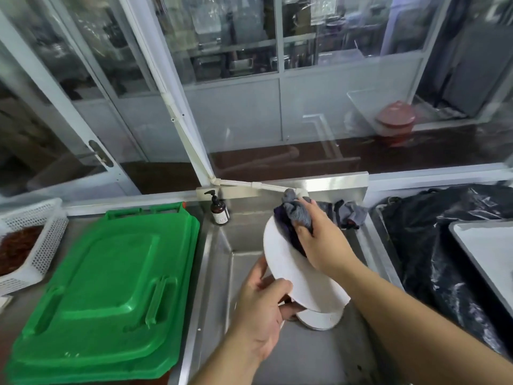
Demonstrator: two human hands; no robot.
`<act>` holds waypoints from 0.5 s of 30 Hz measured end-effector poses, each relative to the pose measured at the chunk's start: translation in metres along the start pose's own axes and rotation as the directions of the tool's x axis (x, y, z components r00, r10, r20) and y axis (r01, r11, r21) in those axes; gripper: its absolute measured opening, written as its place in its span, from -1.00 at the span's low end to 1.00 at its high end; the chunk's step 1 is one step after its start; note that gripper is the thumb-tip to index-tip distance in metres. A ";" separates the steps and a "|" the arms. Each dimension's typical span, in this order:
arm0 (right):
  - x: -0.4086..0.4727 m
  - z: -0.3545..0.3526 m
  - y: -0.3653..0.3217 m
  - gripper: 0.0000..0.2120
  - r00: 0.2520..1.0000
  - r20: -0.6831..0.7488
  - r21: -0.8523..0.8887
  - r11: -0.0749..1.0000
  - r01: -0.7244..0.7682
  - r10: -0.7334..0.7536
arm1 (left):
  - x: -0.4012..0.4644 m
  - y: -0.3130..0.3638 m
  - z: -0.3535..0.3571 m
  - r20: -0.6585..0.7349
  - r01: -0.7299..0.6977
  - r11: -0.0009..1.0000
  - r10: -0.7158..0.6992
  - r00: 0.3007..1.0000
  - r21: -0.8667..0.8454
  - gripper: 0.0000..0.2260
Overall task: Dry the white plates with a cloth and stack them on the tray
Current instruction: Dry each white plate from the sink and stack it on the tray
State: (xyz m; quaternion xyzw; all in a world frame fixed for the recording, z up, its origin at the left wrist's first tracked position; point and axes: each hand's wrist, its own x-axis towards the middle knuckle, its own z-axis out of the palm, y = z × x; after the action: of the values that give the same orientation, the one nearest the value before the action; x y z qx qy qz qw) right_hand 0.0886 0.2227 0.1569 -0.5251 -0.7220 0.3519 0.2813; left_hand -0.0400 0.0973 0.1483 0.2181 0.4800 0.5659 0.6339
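Left hand (259,312): fingers grip tilted white plate (294,270) over sink (222,245) | right hand (322,240): fingers press bunched grey cloth (298,215) against plate

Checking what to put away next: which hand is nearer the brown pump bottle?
Right. The right hand, wiping with the cloth, is level with the pump bottle across the sink; the left hand is lower.

Two round white plates show: one held white plate (294,270) and one lower white plate (319,319) in the steel sink (249,237). Two grey crumpled cloths appear (the gripped cloth (297,215), the rim cloth (351,212)). One brown pump bottle (219,209), two stacked green plastic lids (111,273), one white perforated basket (36,245), one pale flat tray (488,251).
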 end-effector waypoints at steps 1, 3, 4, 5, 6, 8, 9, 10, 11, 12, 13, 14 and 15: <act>0.001 -0.001 -0.003 -0.44 0.999 -0.028 -0.001 1.000 -0.030 0.030 | 0.001 0.006 0.000 0.009 -0.015 1.000 0.016 1.000 -0.016 -0.51; -0.005 0.001 -0.011 -0.48 0.994 -0.075 -0.013 0.997 -0.077 0.075 | 0.005 0.018 -0.002 0.002 -0.040 0.999 0.040 0.999 -0.016 -0.53; -0.010 0.005 -0.016 -0.52 0.990 -0.091 -0.023 0.994 -0.110 0.108 | 0.008 0.023 -0.004 -0.009 -0.052 0.999 0.052 0.999 -0.004 -0.52; -0.017 0.010 -0.021 -0.57 0.984 -0.102 -0.027 0.988 -0.153 0.150 | 0.010 0.028 -0.007 -0.019 -0.063 0.998 0.064 0.998 0.009 -0.50; -0.025 0.015 -0.026 -0.63 0.975 -0.106 -0.017 0.980 -0.198 0.195 | 0.013 0.032 -0.008 -0.024 -0.075 0.997 0.076 0.997 0.022 -0.48; -0.042 0.026 -0.036 -0.73 0.960 -0.090 0.054 0.964 -0.260 0.264 | 0.016 0.038 -0.012 -0.024 -0.089 0.995 0.091 0.996 0.049 -0.44; -0.051 0.031 -0.041 -0.76 0.959 -0.077 0.112 0.958 -0.264 0.273 | 0.017 0.040 -0.014 -0.014 -0.090 0.994 0.091 0.996 0.063 -0.43; -0.059 0.035 -0.046 -0.76 0.960 -0.069 0.180 0.950 -0.254 0.270 | 0.017 0.042 -0.017 0.000 -0.085 0.994 0.085 0.996 0.076 -0.42; -0.066 0.038 -0.051 -0.76 0.965 -0.061 0.243 0.941 -0.235 0.256 | 0.016 0.043 -0.019 0.013 -0.074 0.994 0.073 0.997 0.082 -0.44; -0.070 0.040 -0.056 -0.76 0.972 -0.045 0.294 0.933 -0.207 0.230 | 0.015 0.043 -0.022 0.027 -0.062 0.995 0.060 0.998 0.084 -0.47; -0.072 0.042 -0.060 -0.75 0.981 -0.022 0.341 0.924 -0.173 0.192 | 0.014 0.044 -0.024 0.042 -0.052 0.995 0.049 0.998 0.082 -0.50; -0.071 0.042 -0.063 -0.72 0.989 0.001 0.380 0.915 -0.137 0.147 | 0.012 0.044 -0.025 0.056 -0.045 0.996 0.041 0.998 0.080 -0.54; -0.068 0.041 -0.065 -0.68 0.995 0.017 0.396 0.913 -0.095 0.096 | 0.010 0.044 -0.025 0.068 -0.038 0.996 0.033 0.997 0.079 -0.56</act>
State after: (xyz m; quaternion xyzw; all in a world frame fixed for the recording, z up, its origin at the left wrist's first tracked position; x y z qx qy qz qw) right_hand 0.0407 0.1357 0.1823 -0.4925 -0.6089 0.5034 0.3652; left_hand -0.0853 0.1118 0.1696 0.2707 0.4771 0.5498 0.6299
